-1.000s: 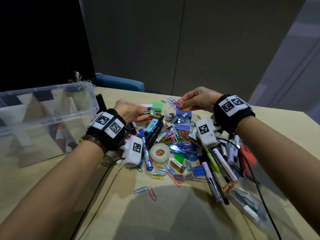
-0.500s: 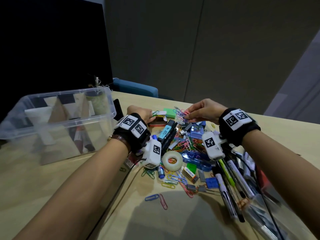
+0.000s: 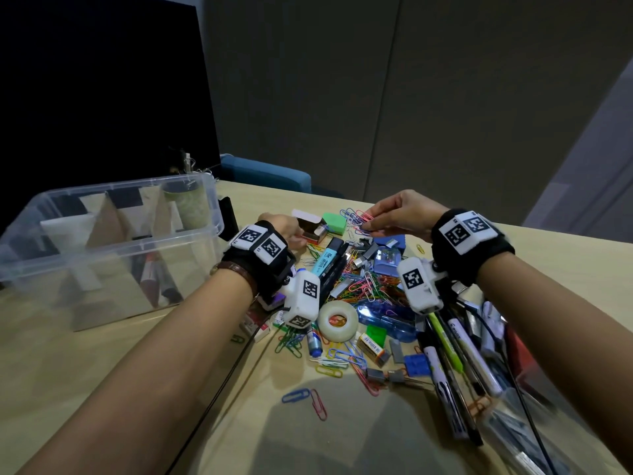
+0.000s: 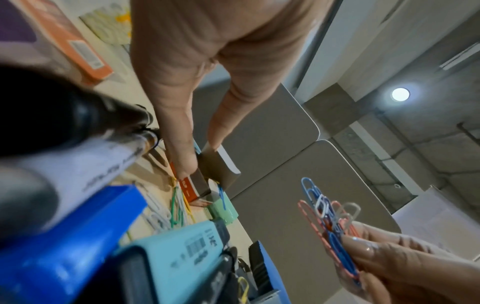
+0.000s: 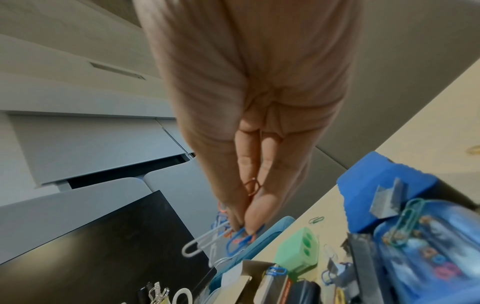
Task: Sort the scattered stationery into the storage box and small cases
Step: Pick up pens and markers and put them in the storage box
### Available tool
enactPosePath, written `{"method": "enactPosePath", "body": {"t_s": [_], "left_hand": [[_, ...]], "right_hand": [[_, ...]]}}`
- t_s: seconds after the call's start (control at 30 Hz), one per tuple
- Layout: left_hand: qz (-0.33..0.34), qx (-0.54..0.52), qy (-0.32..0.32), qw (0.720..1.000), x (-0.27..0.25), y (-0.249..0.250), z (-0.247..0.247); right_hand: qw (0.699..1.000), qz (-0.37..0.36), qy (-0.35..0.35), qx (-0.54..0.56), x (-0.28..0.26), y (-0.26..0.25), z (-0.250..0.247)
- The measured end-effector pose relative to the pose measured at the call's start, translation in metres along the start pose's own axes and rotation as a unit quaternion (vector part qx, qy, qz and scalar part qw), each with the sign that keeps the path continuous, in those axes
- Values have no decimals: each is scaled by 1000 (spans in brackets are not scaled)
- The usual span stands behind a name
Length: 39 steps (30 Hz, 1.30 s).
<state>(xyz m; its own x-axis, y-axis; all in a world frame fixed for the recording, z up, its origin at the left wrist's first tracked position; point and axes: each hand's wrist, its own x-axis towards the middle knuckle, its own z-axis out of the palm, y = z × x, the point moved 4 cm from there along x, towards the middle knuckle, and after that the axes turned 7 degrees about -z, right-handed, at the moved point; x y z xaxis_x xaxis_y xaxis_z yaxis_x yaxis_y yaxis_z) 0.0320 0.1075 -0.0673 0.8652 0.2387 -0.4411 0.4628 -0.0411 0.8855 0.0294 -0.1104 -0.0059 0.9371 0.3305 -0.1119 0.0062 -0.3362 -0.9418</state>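
- Paper clips (image 3: 356,217): a coloured bunch is pinched between the thumb and fingertips of the right hand (image 3: 400,214), raised just above the pile in the upper middle of the head view; the right wrist view shows the clips fanning out below the fingertips (image 5: 246,222).
- The left hand (image 3: 286,231) grips a small cardboard box (image 3: 310,228) with its flap open, thumb and finger on its sides in the left wrist view; likely it steadies the box so the bunch can be dropped in.
- The box sits on the counter (image 3: 239,423) just left of a green sharpener (image 3: 334,222), close under the raised clips.
- More loose clips, a tape roll (image 3: 337,320), a light blue highlighter (image 3: 325,260) and markers lie heaped in the middle and lower right; the clear storage box (image 3: 113,248) stands at the left, well apart from the hands.
- Against the earlier head frames, the right hand's pinch on the clips is unchanged, while the left hand has reached farther toward the cardboard box; the camera has tilted up, so the whole pile sits lower in the frame.
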Motion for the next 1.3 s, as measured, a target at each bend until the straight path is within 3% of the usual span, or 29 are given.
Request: {"method": "enactPosePath", "body": {"t_s": [0.17, 0.33, 0.43, 0.5, 0.63, 0.73, 0.9, 1.17, 1.3], "left_hand": [[8, 4, 65, 998, 1, 12, 4], [13, 15, 64, 998, 10, 26, 9], [32, 74, 64, 995, 20, 36, 14], [42, 129, 29, 990, 21, 42, 19], [81, 273, 25, 958, 20, 45, 24], [87, 382, 29, 920, 19, 46, 25], [82, 464, 27, 882, 20, 48, 22], [90, 497, 2, 863, 12, 50, 17], [95, 479, -20, 873, 5, 51, 21]], "right_hand": [[1000, 0, -3, -8, 6, -2, 5], [999, 0, -1, -45, 12, -7, 8], [994, -2, 5, -110, 19, -7, 9], [988, -2, 11, -156, 26, -7, 11], [978, 7, 38, -206, 42, -3, 18], [968, 19, 38, -246, 52, -1, 29], [938, 36, 34, -343, 70, 6, 43], [963, 107, 14, -246, 78, 5, 41], [974, 124, 25, -185, 78, 6, 35]]}}
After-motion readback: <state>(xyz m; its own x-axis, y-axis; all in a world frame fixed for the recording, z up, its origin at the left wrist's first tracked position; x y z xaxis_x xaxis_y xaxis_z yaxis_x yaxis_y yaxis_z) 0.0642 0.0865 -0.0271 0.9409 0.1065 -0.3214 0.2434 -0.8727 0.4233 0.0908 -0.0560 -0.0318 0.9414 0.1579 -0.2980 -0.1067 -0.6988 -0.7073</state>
